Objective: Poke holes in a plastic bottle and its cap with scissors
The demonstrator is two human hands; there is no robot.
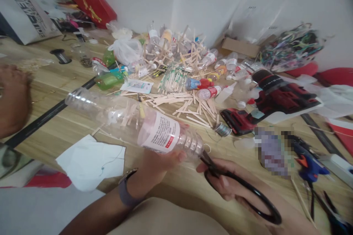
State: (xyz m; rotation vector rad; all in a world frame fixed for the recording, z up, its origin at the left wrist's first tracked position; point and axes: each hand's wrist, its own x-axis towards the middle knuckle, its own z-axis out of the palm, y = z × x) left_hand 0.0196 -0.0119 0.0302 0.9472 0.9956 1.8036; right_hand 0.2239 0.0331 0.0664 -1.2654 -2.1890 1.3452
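My left hand (160,165) is closed around the lower side of a clear plastic bottle (118,117), which lies slantwise in the air with its label (162,134) towards me. Part of the fingers is hidden behind the bottle. In my right hand (228,180) is a pair of black-handled scissors (248,187). The scissor blades meet the ribbed right end of the bottle; whether they have cut into it I cannot tell. A watch strap circles my left wrist.
Wooden sticks (176,101) and plastic bottles (211,57) are heaped behind my hands. To the right lie a red-and-black cordless drill (284,95), a wire spool (223,130) and a blue glue gun (311,167). White paper (92,159) lies at left, near another person's hand (13,99).
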